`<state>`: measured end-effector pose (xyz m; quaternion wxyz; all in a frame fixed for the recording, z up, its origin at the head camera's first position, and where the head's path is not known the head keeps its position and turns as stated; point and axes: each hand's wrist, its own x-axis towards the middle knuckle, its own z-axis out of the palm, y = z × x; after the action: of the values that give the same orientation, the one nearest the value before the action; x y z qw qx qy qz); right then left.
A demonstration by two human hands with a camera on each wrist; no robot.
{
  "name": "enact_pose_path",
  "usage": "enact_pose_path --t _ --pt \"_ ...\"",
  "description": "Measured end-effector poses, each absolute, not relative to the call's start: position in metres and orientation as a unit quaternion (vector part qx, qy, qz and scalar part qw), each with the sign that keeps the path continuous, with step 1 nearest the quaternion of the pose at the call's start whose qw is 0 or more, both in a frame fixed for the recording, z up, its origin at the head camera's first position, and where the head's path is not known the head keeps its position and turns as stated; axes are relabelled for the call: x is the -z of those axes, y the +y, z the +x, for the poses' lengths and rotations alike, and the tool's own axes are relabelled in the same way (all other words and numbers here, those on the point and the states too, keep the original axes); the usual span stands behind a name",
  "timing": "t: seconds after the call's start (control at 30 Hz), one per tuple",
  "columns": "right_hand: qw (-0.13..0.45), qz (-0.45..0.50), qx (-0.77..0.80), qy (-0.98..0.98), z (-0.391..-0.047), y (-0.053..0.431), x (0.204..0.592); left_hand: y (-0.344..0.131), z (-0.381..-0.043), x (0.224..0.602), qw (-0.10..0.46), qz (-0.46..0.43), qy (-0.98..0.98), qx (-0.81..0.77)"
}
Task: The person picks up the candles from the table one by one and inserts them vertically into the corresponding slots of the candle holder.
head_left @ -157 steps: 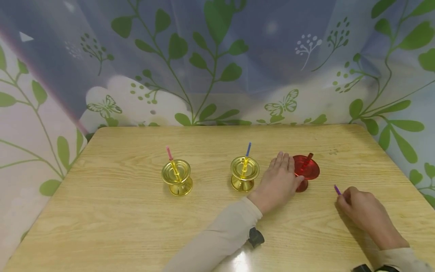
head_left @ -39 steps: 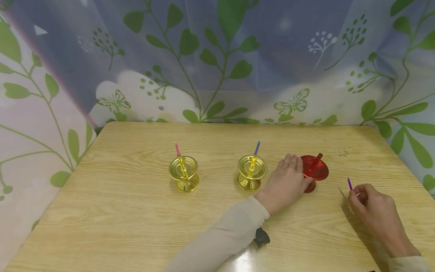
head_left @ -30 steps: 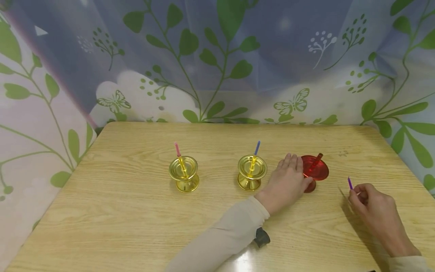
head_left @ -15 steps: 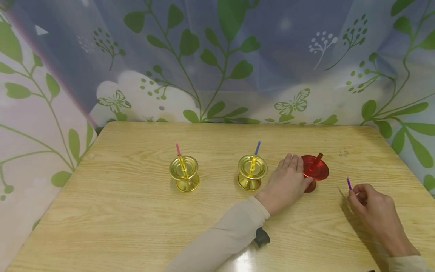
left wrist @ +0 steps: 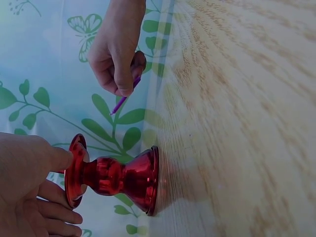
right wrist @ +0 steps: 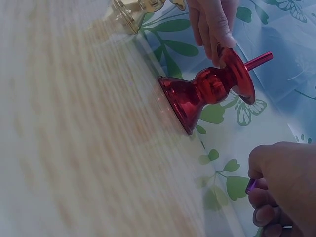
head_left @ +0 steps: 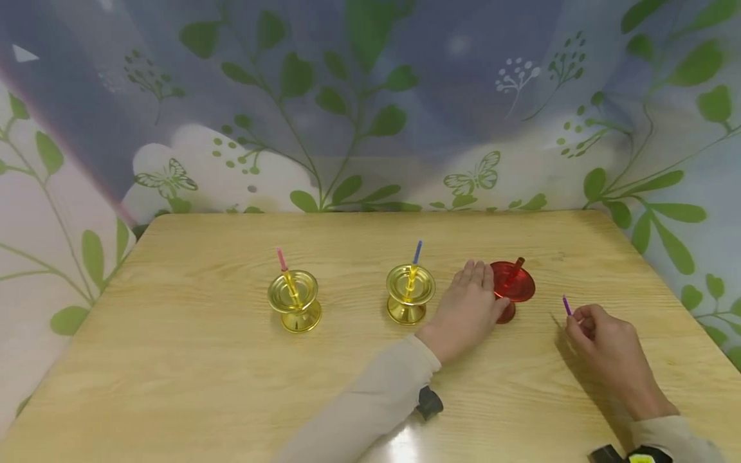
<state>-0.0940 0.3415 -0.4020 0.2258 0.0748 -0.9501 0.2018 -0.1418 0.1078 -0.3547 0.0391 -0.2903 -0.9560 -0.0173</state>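
In the head view my left hand (head_left: 466, 315) is at the rim of a red candle holder (head_left: 514, 283), which stands upright with a short red tube rising from its dish. The left wrist view has that holder's rim between my thumb (left wrist: 59, 159) and fingers, which lie fairly straight. To the right, thumb and forefinger of my right hand (head_left: 610, 350) pinch a thin purple candle (head_left: 567, 305) above the table. Its upper end points up and slightly left, apart from the holder; its lower part is hidden in the hand.
Two gold candle holders stand to the left: the nearer one (head_left: 407, 292) bears a blue candle (head_left: 417, 252), the farther one (head_left: 294, 301) a pink candle (head_left: 281, 259). They share the wooden table (head_left: 202, 373). A leaf-patterned curtain (head_left: 370, 128) hangs behind its back edge.
Compared with about five seconds ago, the purple candle's tip is higher and more of it shows above my right fingers. My left hand keeps its place on the holder. The head view has shifted slightly.
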Motion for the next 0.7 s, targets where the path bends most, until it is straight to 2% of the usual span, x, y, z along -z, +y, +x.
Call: enact_pose_path --t 0.7 --pt "0.216 0.058 -0.207 -0.952 -0.0937 0.3362 0.4029 0.1060 -0.1426 0.3580 0.045 -0.290 -0.955 0.044"
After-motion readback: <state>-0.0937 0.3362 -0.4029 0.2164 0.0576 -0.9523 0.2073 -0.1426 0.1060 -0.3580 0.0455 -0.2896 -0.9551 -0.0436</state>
